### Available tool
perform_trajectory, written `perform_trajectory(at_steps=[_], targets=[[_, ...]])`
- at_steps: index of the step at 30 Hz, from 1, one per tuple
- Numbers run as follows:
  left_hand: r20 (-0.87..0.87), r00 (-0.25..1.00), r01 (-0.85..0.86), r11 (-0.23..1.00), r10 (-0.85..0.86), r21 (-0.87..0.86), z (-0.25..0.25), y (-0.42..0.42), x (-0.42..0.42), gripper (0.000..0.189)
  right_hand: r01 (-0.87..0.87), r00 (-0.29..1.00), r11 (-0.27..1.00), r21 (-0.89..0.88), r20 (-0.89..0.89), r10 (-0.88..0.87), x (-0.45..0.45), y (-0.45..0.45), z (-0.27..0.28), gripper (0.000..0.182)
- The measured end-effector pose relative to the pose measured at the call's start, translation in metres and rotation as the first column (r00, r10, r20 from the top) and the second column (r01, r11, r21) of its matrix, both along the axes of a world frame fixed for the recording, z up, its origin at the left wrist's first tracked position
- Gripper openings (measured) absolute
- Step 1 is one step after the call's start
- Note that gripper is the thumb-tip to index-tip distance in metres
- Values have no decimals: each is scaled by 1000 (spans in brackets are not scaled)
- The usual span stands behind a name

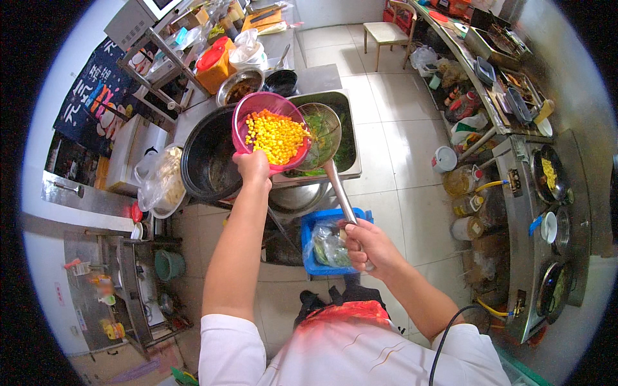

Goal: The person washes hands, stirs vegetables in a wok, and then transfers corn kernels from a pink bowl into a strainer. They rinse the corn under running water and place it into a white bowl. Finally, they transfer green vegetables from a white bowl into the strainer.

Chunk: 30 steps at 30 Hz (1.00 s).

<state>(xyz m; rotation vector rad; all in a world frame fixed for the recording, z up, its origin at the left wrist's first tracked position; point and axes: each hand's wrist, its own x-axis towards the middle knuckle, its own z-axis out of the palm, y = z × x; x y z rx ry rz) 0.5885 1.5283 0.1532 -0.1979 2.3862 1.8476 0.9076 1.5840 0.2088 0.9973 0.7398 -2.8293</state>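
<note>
My left hand [254, 169] grips the near rim of a pink plastic bowl [244, 116], which is tilted to the right. Inside lie yellow corn kernels [275, 137] and orange diced pieces, probably carrot. My right hand [367, 246] is closed around the metal handle [342, 193] of a round mesh skimmer [328, 130]. The skimmer's basket is right beside the bowl's lip, over a steel tray [356, 140] of leafy greens [345, 120]. A large black pot [205, 159] stands left of the bowl and is partly hidden by it.
A blue plastic basket [309, 263] with bagged greens sits below the skimmer handle. At left is a bag of pale food [166, 183]. A steel bowl of dark sauce [241, 87] and an orange container [215, 67] stand behind. Pans [538, 173] rest on the stove at right.
</note>
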Motion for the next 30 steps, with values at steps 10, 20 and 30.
perform_trajectory(at_steps=[10,20,30], targets=[[-8,1000,-23,998,23,-57,2,8,12,49,34,999,999,23,26,-34,-1,1,8,15],[33,998,-56,998,55,25,26,8,28,47,33,999,999,-29,-30,-34,6,10,2,10],[-30,998,-51,997,49,-64,19,3,22,54,108,994,994,6,7,-108,5,10,13,15]])
